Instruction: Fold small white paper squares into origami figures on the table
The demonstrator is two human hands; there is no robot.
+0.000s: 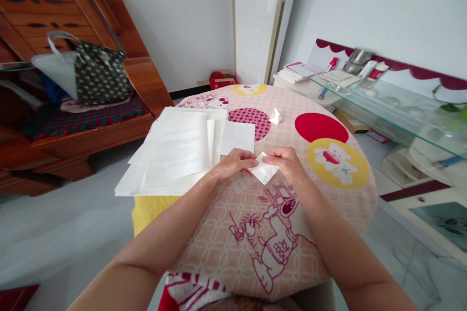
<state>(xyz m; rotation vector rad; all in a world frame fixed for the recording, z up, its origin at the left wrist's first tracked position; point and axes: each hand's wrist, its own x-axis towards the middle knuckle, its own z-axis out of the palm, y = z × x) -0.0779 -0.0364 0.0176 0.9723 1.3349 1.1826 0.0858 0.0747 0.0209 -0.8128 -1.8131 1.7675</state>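
A small white folded paper [264,173], roughly diamond-shaped, is held just above the patterned tablecloth [219,248]. My left hand [236,163] pinches its left side between thumb and fingers. On the opposite side, my right hand [287,163] grips the paper's upper right edge. Past my hands stands another small folded white paper piece [275,116]. Left of my hands lies a wide stack of paper sheets [178,148], some with faint print. A smaller white sheet [238,137] rests at the stack's right side.
A wooden bench [144,82] with a dark patterned bag [100,73] stands at the left. At the right is a glass-topped stand [394,112] carrying containers and papers. A tall white air conditioner [255,24] is at the back, near a red bag [222,80].
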